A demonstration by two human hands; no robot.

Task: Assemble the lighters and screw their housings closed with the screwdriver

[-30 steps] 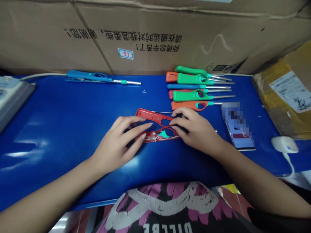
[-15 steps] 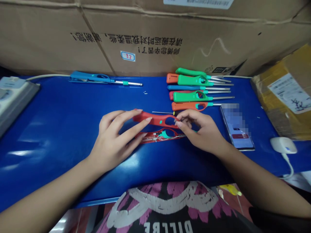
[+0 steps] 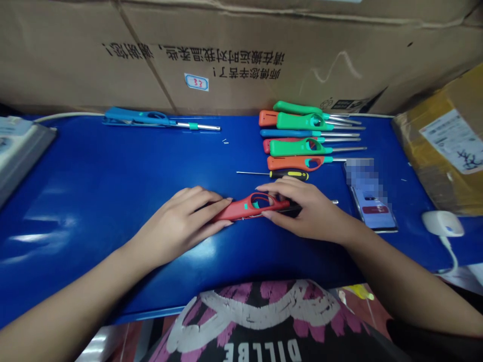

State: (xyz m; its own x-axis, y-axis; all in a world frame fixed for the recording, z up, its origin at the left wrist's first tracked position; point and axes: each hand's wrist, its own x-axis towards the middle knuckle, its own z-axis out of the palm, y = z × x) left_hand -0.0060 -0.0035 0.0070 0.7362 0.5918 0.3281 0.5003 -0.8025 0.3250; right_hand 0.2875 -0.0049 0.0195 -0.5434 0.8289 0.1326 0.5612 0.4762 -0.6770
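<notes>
A red long-neck lighter (image 3: 241, 208) lies on the blue table in front of me, its top shell resting over the lower half. A thin gap with a bit of wire shows along its near edge. My left hand (image 3: 186, 216) grips the handle's rear end between fingers and thumb. At the trigger-loop end, my right hand (image 3: 298, 206) pinches the shell; the metal tube is mostly hidden beneath it, with only the tip showing beyond. Just behind that hand lies a black and yellow screwdriver (image 3: 289, 174).
Several lighters in green, orange, blue and red (image 3: 298, 147) lie stacked at the back right, beside a phone (image 3: 372, 198). A blue lighter (image 3: 138, 118) lies back left, near tiny pins (image 3: 225, 141). Cardboard boxes (image 3: 234, 30) line the back; a white charger (image 3: 441, 223) sits right.
The red top shell has come down toward me onto the open lower half, covering its inner parts. My right hand has moved slightly nearer, uncovering the screwdriver handle.
</notes>
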